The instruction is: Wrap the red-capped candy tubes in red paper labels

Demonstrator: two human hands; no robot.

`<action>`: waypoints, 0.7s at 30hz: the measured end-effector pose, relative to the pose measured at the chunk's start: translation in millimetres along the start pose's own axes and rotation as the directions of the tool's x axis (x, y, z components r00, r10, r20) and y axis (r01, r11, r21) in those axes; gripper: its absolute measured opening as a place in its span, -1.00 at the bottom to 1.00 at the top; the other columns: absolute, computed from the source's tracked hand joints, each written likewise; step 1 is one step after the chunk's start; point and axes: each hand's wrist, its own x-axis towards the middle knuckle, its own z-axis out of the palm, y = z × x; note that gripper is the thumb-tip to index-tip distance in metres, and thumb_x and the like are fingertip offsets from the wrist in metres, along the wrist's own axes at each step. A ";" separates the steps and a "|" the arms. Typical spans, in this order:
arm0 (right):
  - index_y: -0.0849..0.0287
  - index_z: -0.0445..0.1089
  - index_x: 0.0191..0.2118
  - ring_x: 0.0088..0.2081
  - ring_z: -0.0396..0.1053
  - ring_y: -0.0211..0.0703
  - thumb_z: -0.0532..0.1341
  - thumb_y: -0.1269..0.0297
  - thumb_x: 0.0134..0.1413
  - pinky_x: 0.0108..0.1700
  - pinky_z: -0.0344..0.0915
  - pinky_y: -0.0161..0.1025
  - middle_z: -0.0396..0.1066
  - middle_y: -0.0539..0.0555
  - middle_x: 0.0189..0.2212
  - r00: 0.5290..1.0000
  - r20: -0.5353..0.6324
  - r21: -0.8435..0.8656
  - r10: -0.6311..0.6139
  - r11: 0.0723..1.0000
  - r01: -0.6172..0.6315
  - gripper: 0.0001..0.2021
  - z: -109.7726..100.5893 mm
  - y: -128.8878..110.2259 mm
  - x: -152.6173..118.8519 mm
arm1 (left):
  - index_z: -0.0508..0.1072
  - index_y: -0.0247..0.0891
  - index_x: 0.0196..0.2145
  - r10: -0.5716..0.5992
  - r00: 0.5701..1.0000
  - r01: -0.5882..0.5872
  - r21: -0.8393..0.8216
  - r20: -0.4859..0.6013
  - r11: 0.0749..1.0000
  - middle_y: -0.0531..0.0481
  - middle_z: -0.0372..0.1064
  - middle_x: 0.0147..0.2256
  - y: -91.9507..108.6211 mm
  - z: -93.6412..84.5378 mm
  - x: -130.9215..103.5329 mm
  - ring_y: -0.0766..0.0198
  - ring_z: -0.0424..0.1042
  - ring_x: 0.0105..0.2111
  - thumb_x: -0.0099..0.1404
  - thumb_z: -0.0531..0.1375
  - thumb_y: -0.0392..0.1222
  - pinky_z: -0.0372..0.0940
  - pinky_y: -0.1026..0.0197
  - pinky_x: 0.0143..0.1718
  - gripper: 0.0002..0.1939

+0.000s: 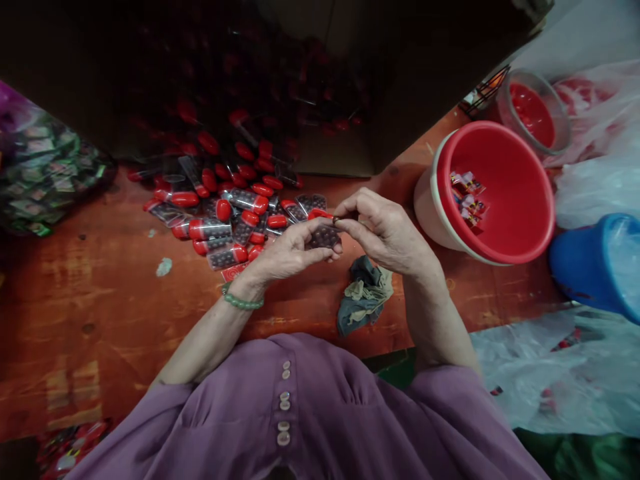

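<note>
Between the fingers and thumb of my left hand [293, 252] lies a clear pack of dark beads [325, 237]. My right hand [387, 230] meets it from the right, its thumb and forefinger pinched on a small red and dark piece [323, 214] at the pack's upper edge. Whether that piece is joined to the pack cannot be made out. Left of and behind my hands spreads a pile of similar clear packs with red caps [245, 200]. A crumpled grey-green cloth [366, 293] rests on the wooden table just below my right hand.
A large dark open box [340, 157] stands behind the pile. To the right are a red basin [525, 200] with small packets inside, a blue bucket [580, 260] and plastic bags [530, 373]. A bag of green packets [45, 173] sits at the left on the table [125, 287].
</note>
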 end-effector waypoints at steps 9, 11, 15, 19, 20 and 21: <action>0.06 0.53 -0.26 -0.30 0.38 -0.18 0.25 0.20 0.22 -0.18 0.37 -0.17 0.44 0.01 -0.37 1.000 0.019 -0.008 0.021 1.000 -0.020 -0.88 -2.3 5.1 9.0 | 0.46 -0.32 -0.14 0.009 1.000 -0.009 0.008 0.008 1.000 -0.05 0.48 -0.30 -1.5 -9.5 0.1 0.30 0.46 -0.31 0.17 0.37 -0.15 0.38 0.23 -0.20 -0.67; 0.06 0.52 -0.27 -0.29 0.39 -0.18 0.25 0.18 0.22 -0.16 0.38 -0.16 0.45 0.00 -0.37 0.999 -0.025 0.000 0.041 0.999 -0.041 -0.87 -1.2 -0.1 9.3 | 0.47 -0.32 -0.13 0.025 1.000 -0.026 0.028 0.019 0.999 -0.06 0.49 -0.32 0.6 -10.8 -1.1 0.29 0.47 -0.30 0.19 0.36 -0.11 0.38 0.23 -0.20 -0.66; 0.06 0.51 -0.28 -0.28 0.40 -0.18 0.26 0.19 0.21 -0.15 0.40 -0.16 0.46 0.01 -0.35 0.988 -0.142 0.067 0.067 0.996 -0.058 -0.89 6.5 -8.6 8.2 | 0.50 -0.33 -0.11 0.072 0.996 -0.074 0.031 0.054 0.997 -0.09 0.51 -0.32 -3.0 -16.7 0.3 0.28 0.47 -0.32 0.22 0.33 -0.01 0.38 0.25 -0.24 -0.62; 0.08 0.50 -0.29 -0.27 0.40 -0.19 0.29 0.16 0.18 -0.17 0.40 -0.17 0.44 0.00 -0.35 0.966 -0.226 0.142 0.123 0.986 -0.092 -0.88 18.3 -5.3 8.2 | 0.51 -0.33 -0.12 0.034 0.996 -0.035 0.013 0.088 0.999 -0.08 0.52 -0.30 -12.7 -23.1 4.3 0.28 0.49 -0.29 0.18 0.37 -0.03 0.39 0.23 -0.21 -0.61; 0.08 0.50 -0.30 -0.28 0.40 -0.19 0.29 0.16 0.18 -0.18 0.40 -0.18 0.44 0.00 -0.36 0.962 -0.238 0.161 0.134 0.982 -0.097 -0.87 20.7 -3.6 8.4 | 0.50 -0.33 -0.10 0.020 0.995 -0.021 0.010 0.098 1.000 -0.09 0.52 -0.29 -13.7 -24.0 4.4 0.27 0.49 -0.27 0.17 0.37 -0.05 0.39 0.22 -0.18 -0.60; 0.08 0.49 -0.30 -0.29 0.40 -0.21 0.30 0.16 0.17 -0.20 0.40 -0.19 0.44 -0.01 -0.36 0.959 -0.246 0.182 0.143 0.978 -0.099 -0.87 22.7 -2.1 8.7 | 0.50 -0.33 -0.09 0.015 0.995 -0.015 0.006 0.102 1.000 -0.09 0.53 -0.28 -13.9 -24.5 4.1 0.26 0.50 -0.26 0.18 0.37 -0.07 0.39 0.21 -0.17 -0.60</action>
